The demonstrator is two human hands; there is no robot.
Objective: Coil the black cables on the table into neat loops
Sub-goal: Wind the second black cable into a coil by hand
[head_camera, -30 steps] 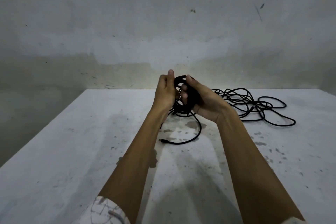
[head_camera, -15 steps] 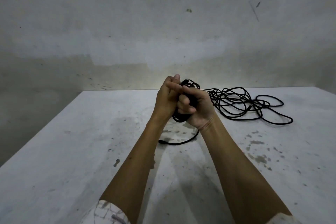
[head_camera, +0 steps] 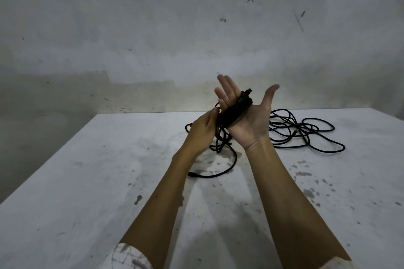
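The coil (head_camera: 235,109) lies across the right hand (head_camera: 248,119), a tight black bundle running slantwise from the base of the fingers toward the heel of the palm, one stubby plug end sticking up at its top. That hand is turned palm-up with fingers straight and thumb spread wide, so the bundle rests on it rather than being clamped; the flat palm likely serves as a former to wrap around. The left hand (head_camera: 202,131) sits just beside and below, fingers curled toward the coil's lower end where strands hang down; whether it pinches a strand is hidden behind the knuckles. Several slack loops droop from the bundle to the table (head_camera: 109,181), and a tail (head_camera: 218,171) curves forward to a connector lying on the surface. Behind the right wrist a second cable (head_camera: 306,132) sprawls in loose, overlapping loops, not yet gathered. The coil looks compact but unfinished, judging by the hanging slack
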